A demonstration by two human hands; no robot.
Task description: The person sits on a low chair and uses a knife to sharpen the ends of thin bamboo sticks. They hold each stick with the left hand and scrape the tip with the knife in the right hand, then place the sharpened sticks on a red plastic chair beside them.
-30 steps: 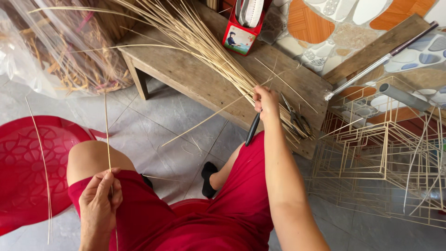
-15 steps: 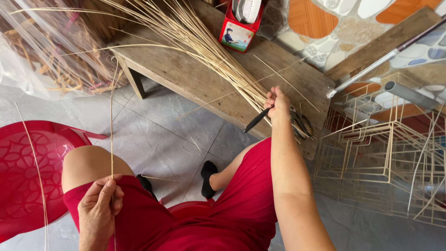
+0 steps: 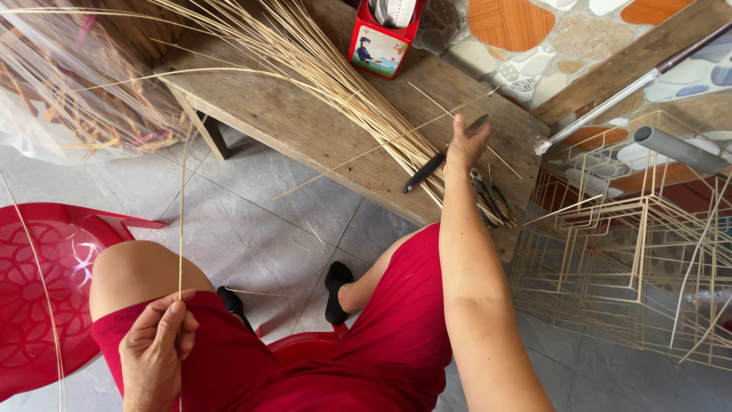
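Note:
My left hand [image 3: 156, 347] rests on my thigh and pinches a long thin bamboo strip [image 3: 183, 206] that stands nearly upright. My right hand [image 3: 463, 143] reaches out over the wooden bench [image 3: 305, 130], fingers stretched, thumb and fingers on a black-handled knife [image 3: 423, 174] that lies against the bench top. Its blade tip shows past my thumb. A thick bundle of bamboo strips [image 3: 328, 80] fans across the bench just left of this hand.
Pliers or shears [image 3: 492, 200] lie on the bench by my forearm. A red box [image 3: 381, 42] stands at the back. Stacked stick frames [image 3: 625, 252] fill the right, a red plastic chair [image 3: 38, 282] the left, a clear bag [image 3: 69, 99] top left.
My right hand has moved forward with the knife from the bench edge onto the bench top. My left hand keeps the upright strip on my thigh.

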